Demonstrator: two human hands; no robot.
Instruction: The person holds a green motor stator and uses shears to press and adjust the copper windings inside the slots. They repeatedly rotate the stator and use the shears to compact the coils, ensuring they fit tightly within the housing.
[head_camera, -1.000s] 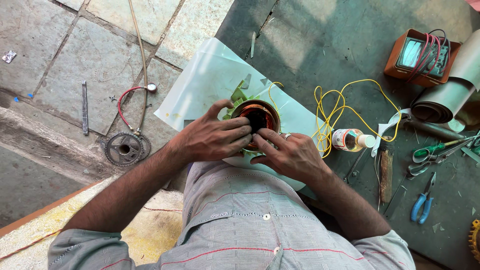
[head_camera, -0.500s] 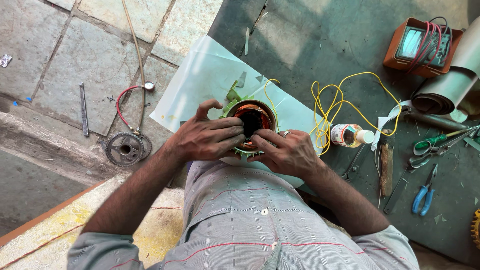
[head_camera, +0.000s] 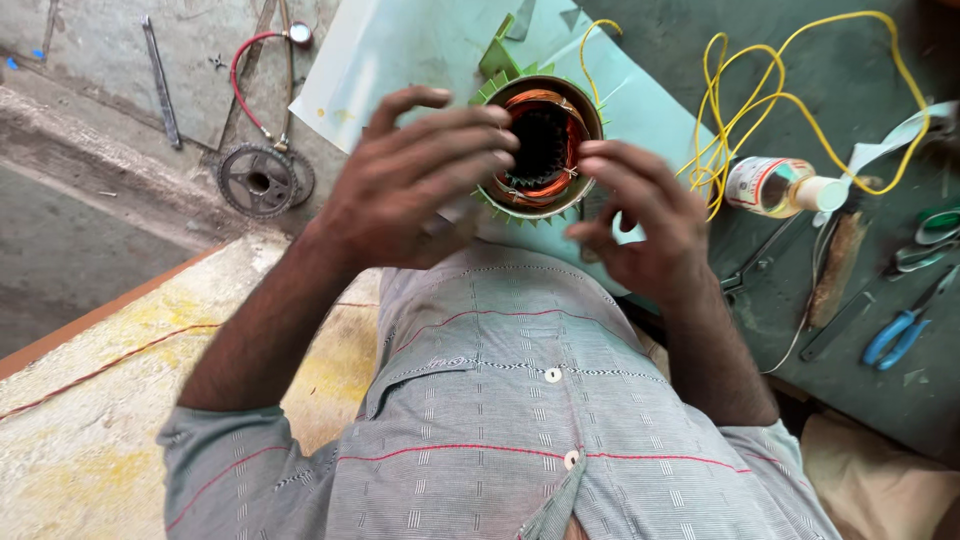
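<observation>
A round motor stator (head_camera: 541, 148) with copper windings and green insulating paper sticking out of its slots stands on a pale sheet (head_camera: 420, 50) in front of me. My left hand (head_camera: 415, 180) wraps the stator's left side, fingers reaching over its rim. On the right side my right hand (head_camera: 640, 215) has its fingertips at the rim. Both hands are blurred by motion.
Yellow wire (head_camera: 790, 90) loops over the dark green mat (head_camera: 860, 300) at the right, beside a small glue bottle (head_camera: 775, 187), blue-handled pliers (head_camera: 900, 333), green-handled scissors (head_camera: 935, 222). A toothed sprocket (head_camera: 262, 181), a red hose (head_camera: 250, 70) and a metal bar (head_camera: 160, 80) lie on the stone floor at left.
The view has moved closer and lower, so hands and stator fill more of it. Both hands stay on the stator, fingers shifting around its rim.
</observation>
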